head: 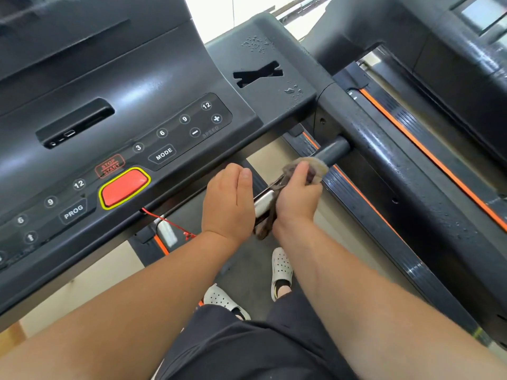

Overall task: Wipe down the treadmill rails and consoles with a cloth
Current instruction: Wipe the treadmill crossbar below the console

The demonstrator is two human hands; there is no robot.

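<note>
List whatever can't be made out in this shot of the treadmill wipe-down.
Head view only:
1. Left hand: its fingers are out of sight behind the back of the hand, so its hold on the handlebar is unclear.
2. Middle of the handlebar: covered by the cloth and right hand.
3. Console: lower-left buttons cut off by the frame edge.
4. White tag under the console: blurred, unreadable.

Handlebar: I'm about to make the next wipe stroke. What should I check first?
1. Cloth wrapped on handlebar: ok.
2. Right-hand grip holding cloth: ok.
3. Left-hand grip round handlebar, beside the cloth: ok.
4. Console corner dry: not ok, droplets show.
5. Side rail dry: not ok, droplets show.
6. Cloth clean enough: cannot tell.
</note>
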